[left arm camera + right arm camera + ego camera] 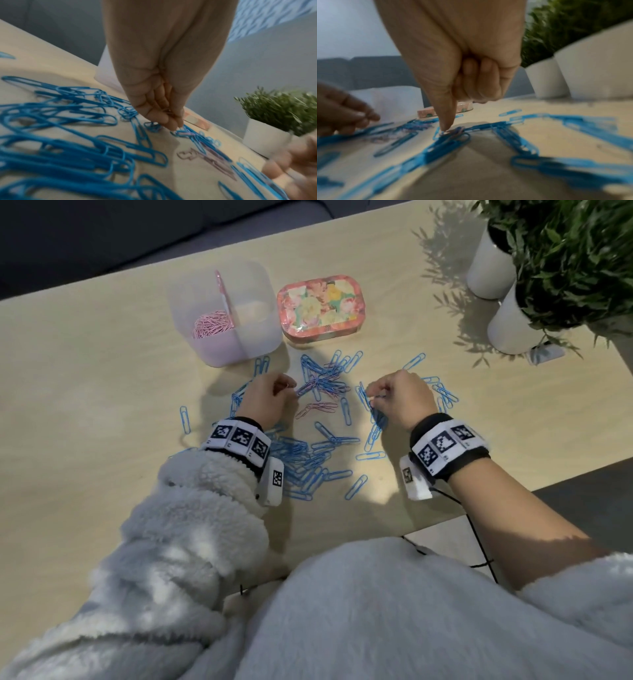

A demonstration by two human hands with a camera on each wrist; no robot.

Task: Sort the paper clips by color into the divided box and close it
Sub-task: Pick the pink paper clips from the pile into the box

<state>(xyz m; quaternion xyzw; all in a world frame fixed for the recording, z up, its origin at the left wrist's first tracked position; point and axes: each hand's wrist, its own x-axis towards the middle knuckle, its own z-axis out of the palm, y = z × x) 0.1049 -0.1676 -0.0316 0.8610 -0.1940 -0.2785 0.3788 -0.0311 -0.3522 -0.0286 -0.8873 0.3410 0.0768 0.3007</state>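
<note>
The translucent divided box point(260, 337) stands at the back and holds pink clips point(209, 326) in its left compartment. To its right lies the floral lid point(320, 304). Blue paper clips point(308, 460) are strewn over the table, with a few loose pink clips point(317, 407) in the middle. My left hand point(291, 392) has curled fingers and pinches thin pink clips point(169, 113), its fingertips point(173, 123) down at a pink clip among blue ones. My right hand point(373, 400) is curled, its thumb tip point(444, 129) pinching a pinkish clip point(458, 130) in a blue tangle.
Two white pots point(489, 268) point(512, 326) with leafy green plants stand at the back right. The table's front edge runs close to my body, and its right corner ends near my right forearm. A dark sofa lies beyond the far edge.
</note>
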